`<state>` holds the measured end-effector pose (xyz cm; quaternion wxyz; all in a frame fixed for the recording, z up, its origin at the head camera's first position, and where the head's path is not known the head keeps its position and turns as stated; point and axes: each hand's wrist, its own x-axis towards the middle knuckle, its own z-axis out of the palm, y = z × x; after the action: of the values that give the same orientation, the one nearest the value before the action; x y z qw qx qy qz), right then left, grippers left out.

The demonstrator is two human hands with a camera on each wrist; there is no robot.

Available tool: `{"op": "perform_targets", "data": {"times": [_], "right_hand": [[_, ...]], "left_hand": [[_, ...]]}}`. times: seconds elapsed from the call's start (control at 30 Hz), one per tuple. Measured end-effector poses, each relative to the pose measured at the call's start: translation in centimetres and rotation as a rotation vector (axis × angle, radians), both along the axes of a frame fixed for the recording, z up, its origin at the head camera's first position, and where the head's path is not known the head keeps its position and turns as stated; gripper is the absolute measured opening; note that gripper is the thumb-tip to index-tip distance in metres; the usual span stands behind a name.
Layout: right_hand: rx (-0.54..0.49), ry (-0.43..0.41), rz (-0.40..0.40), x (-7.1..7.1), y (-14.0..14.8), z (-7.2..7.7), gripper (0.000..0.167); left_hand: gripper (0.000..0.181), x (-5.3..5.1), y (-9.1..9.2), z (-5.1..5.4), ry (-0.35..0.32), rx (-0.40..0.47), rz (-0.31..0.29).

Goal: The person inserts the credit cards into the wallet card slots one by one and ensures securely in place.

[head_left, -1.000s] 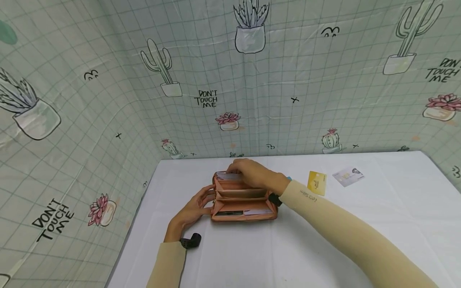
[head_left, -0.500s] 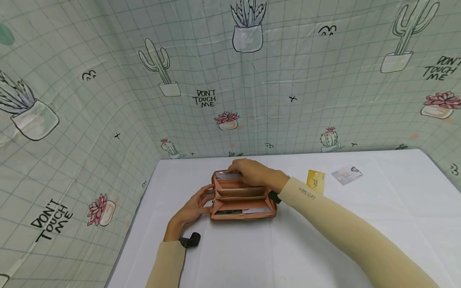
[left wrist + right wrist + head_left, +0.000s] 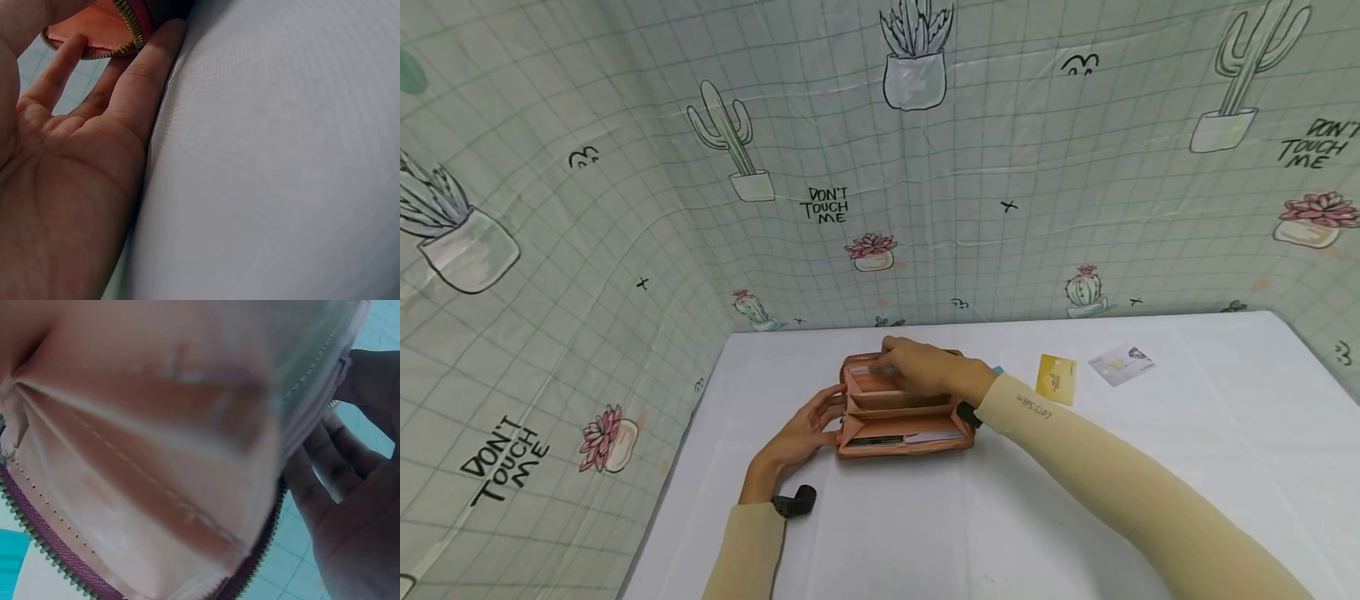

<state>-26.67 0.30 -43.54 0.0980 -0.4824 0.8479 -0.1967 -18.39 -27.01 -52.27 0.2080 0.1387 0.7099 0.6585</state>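
An orange-pink wallet (image 3: 904, 451) lies unzipped on the white table, its compartments facing up. At its left end, my left hand (image 3: 797, 432) holds the side between thumb and fingers; in the left wrist view that hand (image 3: 78, 144) reaches along the zipped edge (image 3: 132, 28). My right hand (image 3: 921, 368) is over the back compartment, fingers bent down at a pale card edge that they mostly cover. Whether they pinch it is hidden. Cards (image 3: 934, 437) show in the front compartment. Folded gussets of the wallet (image 3: 144, 469) fill much of the right wrist view.
A yellow card (image 3: 1056, 379) and a pale card with a small portrait (image 3: 1122, 365) lie to the right of the wallet. Part of a blue item (image 3: 997, 369) shows behind my right wrist. A patterned cloth stands behind the table (image 3: 1195, 417).
My right hand has shifted slightly down and towards the front, now covering more of the pale card in the back compartment. The left hand stays at the wallet's side.
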Motion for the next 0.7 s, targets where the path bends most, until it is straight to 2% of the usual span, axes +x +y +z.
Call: {"op": "perform_targets", "data": {"times": [0.17, 0.27, 0.37, 0.47, 0.57, 0.7], "right_hand": [[0.079, -0.004, 0.028, 0.2, 0.3, 0.2, 0.046], [0.053, -0.056, 0.037, 0.3, 0.8, 0.0, 0.048], [-0.073, -0.158, -0.012, 0.7, 1.9, -0.3, 0.048], [-0.244, -0.227, -0.107, 1.3, 3.7, -0.7, 0.045], [-0.377, -0.220, -0.199, 2.0, 5.9, -0.9, 0.041], [-0.463, -0.164, -0.326, 2.9, 8.9, -1.5, 0.037]], "left_hand": [[0.085, 0.0, 0.0, 0.1, 0.002, 0.010, -0.002], [0.084, 0.1, 0.0, -0.2, 0.008, 0.011, 0.002], [0.085, 0.1, 0.1, -0.4, 0.010, 0.003, 0.008], [0.086, 0.1, 0.1, -0.4, 0.010, 0.002, 0.010], [0.086, 0.0, 0.0, -0.4, 0.018, 0.007, 0.008], [0.085, -0.1, -0.1, -0.2, 0.029, -0.005, 0.010]]}}
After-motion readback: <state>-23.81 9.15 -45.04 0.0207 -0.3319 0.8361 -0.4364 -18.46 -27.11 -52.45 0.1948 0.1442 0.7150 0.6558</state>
